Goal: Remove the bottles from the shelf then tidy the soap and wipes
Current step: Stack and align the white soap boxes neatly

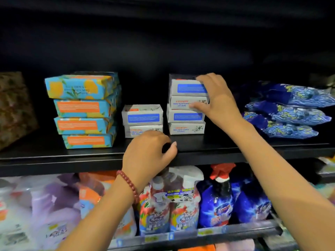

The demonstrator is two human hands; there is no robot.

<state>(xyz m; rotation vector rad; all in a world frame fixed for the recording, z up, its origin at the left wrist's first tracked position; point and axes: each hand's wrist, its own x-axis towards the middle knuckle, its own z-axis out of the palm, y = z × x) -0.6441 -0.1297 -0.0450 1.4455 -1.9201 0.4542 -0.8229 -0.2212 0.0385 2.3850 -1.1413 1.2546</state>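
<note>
On the black shelf (pixel 208 144) stand three piles of boxed soap: a tall stack of blue-and-orange soap boxes (pixel 83 111) at the left, a low pile of two white soap boxes (pixel 142 120) in the middle, and a taller white stack (pixel 186 115) beside it. My right hand (pixel 215 98) grips the upper two boxes of that taller stack from the right side. Blue wipes packs (pixel 290 109) lie piled at the right. My left hand (pixel 150 154) hovers at the shelf's front edge, fingers curled, with nothing visible in it.
A brown patterned box (pixel 14 109) stands at the far left of the shelf. The shelf below holds spray bottles (pixel 219 194), refill pouches (pixel 163 205) and purple detergent packs (pixel 54 205). The shelf's back wall is dark.
</note>
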